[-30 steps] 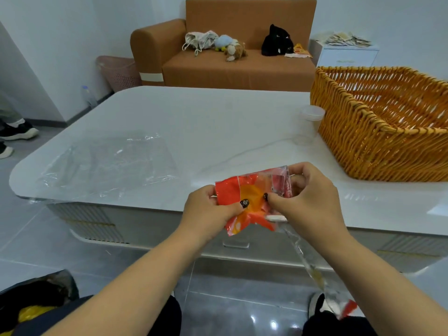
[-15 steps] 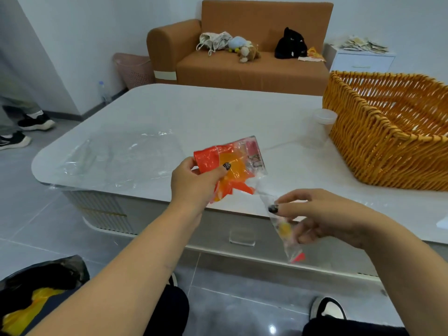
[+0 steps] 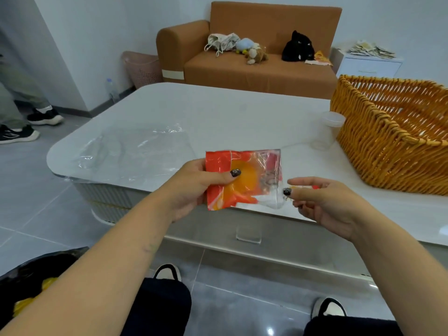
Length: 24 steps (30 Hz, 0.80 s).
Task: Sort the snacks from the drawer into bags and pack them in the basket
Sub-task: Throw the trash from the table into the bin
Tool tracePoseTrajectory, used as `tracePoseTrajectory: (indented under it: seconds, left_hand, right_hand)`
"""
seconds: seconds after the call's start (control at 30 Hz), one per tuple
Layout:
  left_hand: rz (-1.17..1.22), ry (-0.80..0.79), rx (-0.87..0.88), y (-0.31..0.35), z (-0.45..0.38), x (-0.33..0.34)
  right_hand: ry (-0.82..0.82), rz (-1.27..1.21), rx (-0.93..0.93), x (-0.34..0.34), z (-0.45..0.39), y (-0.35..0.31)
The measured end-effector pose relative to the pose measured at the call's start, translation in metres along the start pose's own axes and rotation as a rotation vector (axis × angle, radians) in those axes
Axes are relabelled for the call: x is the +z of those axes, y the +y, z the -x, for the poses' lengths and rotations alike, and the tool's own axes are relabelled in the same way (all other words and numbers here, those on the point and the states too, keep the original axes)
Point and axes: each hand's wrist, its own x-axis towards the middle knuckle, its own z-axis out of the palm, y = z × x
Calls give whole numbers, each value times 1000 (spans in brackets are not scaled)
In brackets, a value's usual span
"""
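The red-and-orange snack packet (image 3: 232, 183), inside a clear bag (image 3: 266, 175), sits mid-frame, gripped by the left hand (image 3: 194, 187). The right hand (image 3: 322, 202) pinches something small, unclear what. Bagging looks under way; next probably comes sealing, then the wicker basket (image 3: 378, 151) at right.

I see white walls (image 3: 101, 32) and grey floor tiles (image 3: 29, 195); a brown sofa (image 3: 254, 66) sits top centre, a white cabinet (image 3: 368, 66) at upper right, a pale tabletop (image 3: 218, 112) mid-frame

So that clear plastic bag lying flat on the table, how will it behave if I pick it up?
The clear plastic bag looks thin and crinkled, so it will likely flop and sag. It lies nearly flat on the table, so it is probably very light. Its glossy film may feel slippery.
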Motion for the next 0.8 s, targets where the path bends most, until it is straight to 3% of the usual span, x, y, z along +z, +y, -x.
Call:
tracePoseTrajectory:
  seconds: [0.1,0.3,0.43,0.6,0.8]
  left_hand:
    - [-19,-178,-25,-2,4,-5]
    - [49,-352,-29,-9,11,-9]
    - [105,-322,-30,-11,15,-9]
    - [64,-264,2,-4,28,-2]
    - [28,-257,40,1,46,2]
  right_hand:
    - [-20,36,-42,7,0,3]
    - [-140,-81,-93,19,2,12]
    - [-215,-147,-117,28,8,19]
    - [-97,-144,-178,40,18,32]
    - [-94,-160,-221,48,37,30]
